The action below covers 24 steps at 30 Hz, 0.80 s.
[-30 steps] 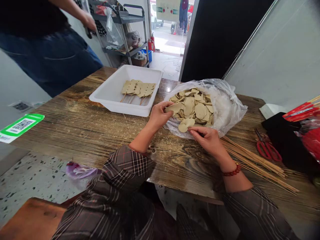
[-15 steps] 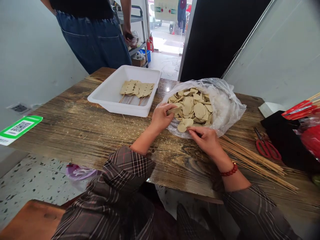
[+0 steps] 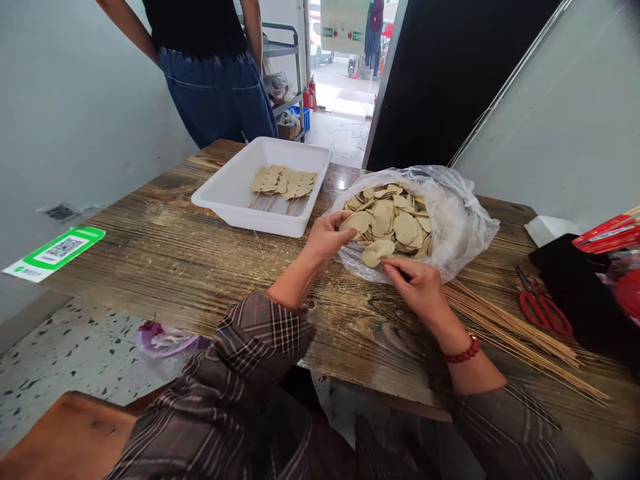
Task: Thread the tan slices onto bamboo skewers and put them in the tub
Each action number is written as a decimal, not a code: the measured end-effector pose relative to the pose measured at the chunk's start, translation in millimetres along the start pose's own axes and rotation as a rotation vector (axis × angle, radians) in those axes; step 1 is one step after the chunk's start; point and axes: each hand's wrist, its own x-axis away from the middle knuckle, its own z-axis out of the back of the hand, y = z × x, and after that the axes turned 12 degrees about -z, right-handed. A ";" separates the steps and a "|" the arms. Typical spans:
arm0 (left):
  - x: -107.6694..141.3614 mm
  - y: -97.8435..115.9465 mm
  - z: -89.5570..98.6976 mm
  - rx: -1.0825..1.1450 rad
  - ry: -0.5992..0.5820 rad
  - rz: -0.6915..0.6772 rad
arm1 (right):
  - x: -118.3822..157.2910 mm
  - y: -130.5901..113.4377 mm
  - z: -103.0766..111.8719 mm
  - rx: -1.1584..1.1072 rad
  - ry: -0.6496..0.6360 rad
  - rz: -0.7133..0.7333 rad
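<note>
My left hand (image 3: 329, 235) pinches a flat beige round slice (image 3: 357, 224) at the near left side of an open plastic bag (image 3: 457, 223) full of such slices (image 3: 406, 229). Close to it, my right hand (image 3: 419, 288) grips a thin skewer, mostly hidden by the fingers, with slices (image 3: 376, 253) on its tip at the bag's near edge. Several skewered slices (image 3: 284, 181) lie in a white tray (image 3: 225, 207) left of the bag. Bare bamboo skewers (image 3: 520, 333) rest on the table to the right of my right hand.
Red-handled scissors (image 3: 544, 310) lie on the wooden table (image 3: 190, 267) beside a black box (image 3: 575, 287). A green and white QR card (image 3: 60, 252) is at the left edge. Behind the table stands a person (image 3: 215, 87) near a grey cart (image 3: 283, 50).
The view has shifted slightly, moving the scene right and down. The slice in my left hand now shows its flat face. The person behind the table has changed arm position.
</note>
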 end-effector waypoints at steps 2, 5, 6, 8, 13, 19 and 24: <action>0.3 1.8 -0.1 0.100 0.021 0.053 | 0.2 0.7 -0.3 -0.005 0.010 0.015; 0.2 2.9 -0.1 0.200 0.074 0.109 | 0.3 1.3 -0.6 -0.007 0.016 0.033; 0.2 3.0 0.0 0.227 0.086 0.122 | 0.3 1.3 -0.6 -0.009 0.018 0.035; 0.1 3.1 0.0 0.272 0.096 0.134 | 0.4 1.1 -0.6 -0.017 0.020 0.039; 0.6 3.6 0.5 0.346 0.086 0.174 | 0.8 1.3 0.1 -0.011 0.021 0.059; 1.9 2.9 -0.9 0.405 0.074 0.199 | 1.1 2.7 0.0 -0.012 0.038 0.085; 5.1 3.4 -6.0 0.402 0.052 0.172 | 0.7 3.5 -0.9 -0.028 0.046 0.083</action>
